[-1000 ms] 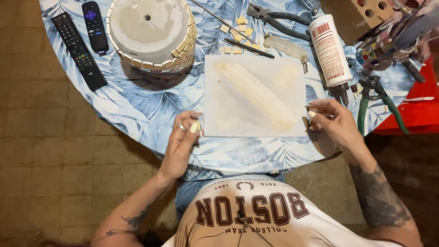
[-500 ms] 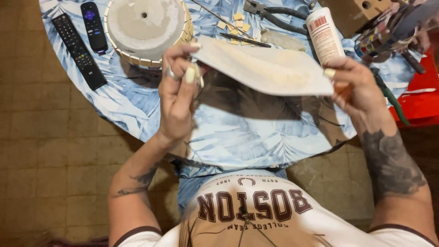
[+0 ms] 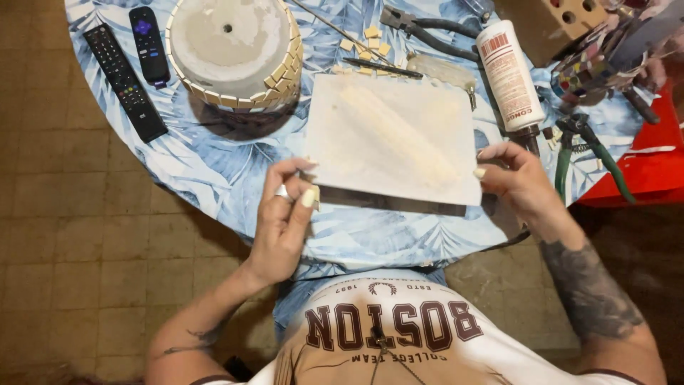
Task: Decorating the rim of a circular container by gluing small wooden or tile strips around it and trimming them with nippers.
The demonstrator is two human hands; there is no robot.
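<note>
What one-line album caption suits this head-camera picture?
Both hands, left hand and right hand, hold a white square tile over a leaf-print tablecloth beside a mosaic-edged pot.

free: bare counter (image 3: 214, 171) strip along near edge, left of white sheet (image 3: 395, 135) | blocked far: upturned pot (image 3: 231, 53), loose tiles (image 3: 367, 43), cutters (image 3: 420, 25) | right edge: glue bottle (image 3: 509, 71), green pliers (image 3: 588, 146) (crowded) | left edge: two remotes (image 3: 125, 78)
</note>
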